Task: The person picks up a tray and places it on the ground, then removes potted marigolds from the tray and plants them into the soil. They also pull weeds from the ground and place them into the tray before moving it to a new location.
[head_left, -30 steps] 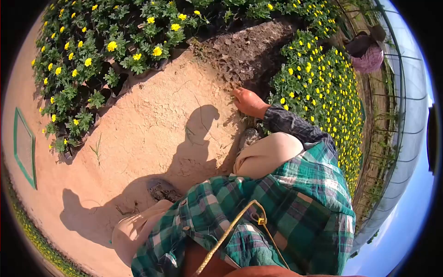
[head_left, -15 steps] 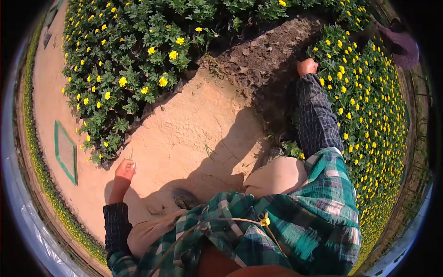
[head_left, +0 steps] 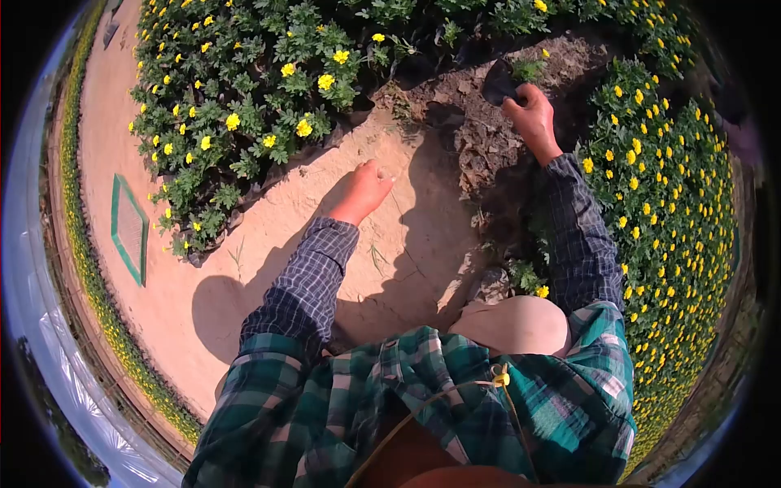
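My right hand grips the edge of a black plastic grow bag over the patch of dark soil. A small green marigold plant with a yellow flower shows beside the bag, by my fingertips. Curled closed, my left hand hovers above the bare tan ground. A tiny pale bit shows at its fingertips, too small to name. Between the flower beds lies the rough brown soil.
Dense yellow marigolds fill the upper left, and another bed runs down the right. A green-framed panel lies on the ground at left. My knee is bent below my right arm.
My right hand has moved from the right bed's edge to the soil, now with a black grow bag. My left hand has reached forward and right. The view has shifted slightly.
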A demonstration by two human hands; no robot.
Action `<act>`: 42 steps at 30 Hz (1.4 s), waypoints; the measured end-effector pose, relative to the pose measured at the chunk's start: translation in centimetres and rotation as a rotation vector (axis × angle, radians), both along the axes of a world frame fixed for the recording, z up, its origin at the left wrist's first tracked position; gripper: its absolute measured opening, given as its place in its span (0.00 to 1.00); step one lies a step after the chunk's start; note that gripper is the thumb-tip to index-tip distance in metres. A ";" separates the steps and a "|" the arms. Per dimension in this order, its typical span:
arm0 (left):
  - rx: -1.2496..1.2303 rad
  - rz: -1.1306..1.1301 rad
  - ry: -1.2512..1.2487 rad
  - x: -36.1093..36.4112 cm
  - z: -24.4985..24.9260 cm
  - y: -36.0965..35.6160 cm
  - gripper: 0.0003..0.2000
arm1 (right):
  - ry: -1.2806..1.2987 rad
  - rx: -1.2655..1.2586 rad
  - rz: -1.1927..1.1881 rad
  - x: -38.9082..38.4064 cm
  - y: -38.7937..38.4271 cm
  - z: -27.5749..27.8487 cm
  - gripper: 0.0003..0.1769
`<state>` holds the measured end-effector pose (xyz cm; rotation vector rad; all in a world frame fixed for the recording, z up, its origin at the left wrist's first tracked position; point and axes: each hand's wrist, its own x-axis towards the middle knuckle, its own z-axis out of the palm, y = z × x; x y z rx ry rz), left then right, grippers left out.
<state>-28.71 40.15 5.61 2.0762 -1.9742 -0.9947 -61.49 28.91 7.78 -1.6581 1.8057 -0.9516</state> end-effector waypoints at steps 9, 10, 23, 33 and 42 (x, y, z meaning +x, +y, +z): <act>0.180 -0.070 -0.254 -0.8 -1.7 -0.5 0.42 | 0.036 -0.135 0.618 14.0 -1.4 0.4 0.11; 0.139 -0.009 -0.223 -1.1 -1.2 -0.3 0.39 | 0.109 -0.063 0.650 14.8 -1.6 -1.0 0.10; 0.103 0.100 -0.093 -1.2 -1.0 -1.4 0.34 | -0.074 -0.198 0.392 11.3 -1.0 -0.8 0.11; 0.024 0.049 -0.112 -1.7 -1.0 -1.2 0.37 | 0.486 0.046 -0.680 -10.1 -0.9 -3.9 0.22; 0.040 0.050 -0.140 -1.8 -1.2 -1.4 0.36 | 0.468 0.306 -0.554 -14.3 -3.1 -7.2 0.14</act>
